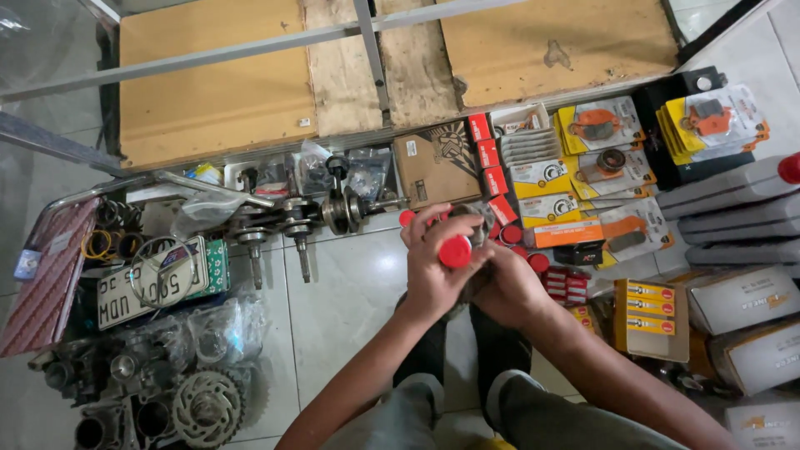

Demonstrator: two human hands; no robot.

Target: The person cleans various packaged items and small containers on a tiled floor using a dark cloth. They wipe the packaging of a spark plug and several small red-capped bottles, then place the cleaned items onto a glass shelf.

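While we stand over the floor, both hands close round one grey bottle with a red cap.

Our left hand [429,271] grips the red-capped bottle [456,250] at its cap end, our right hand [507,287] clasps its body from the right; its long axis seems to run roughly toward us, though the fingers hide most of it. The left is the nearer to the cap. Beyond them on the tiled floor [350,292] lie more red caps [511,234], at least four, three crankshafts [300,221], one brown carton [435,164] and stacked brake-pad packs [596,125].
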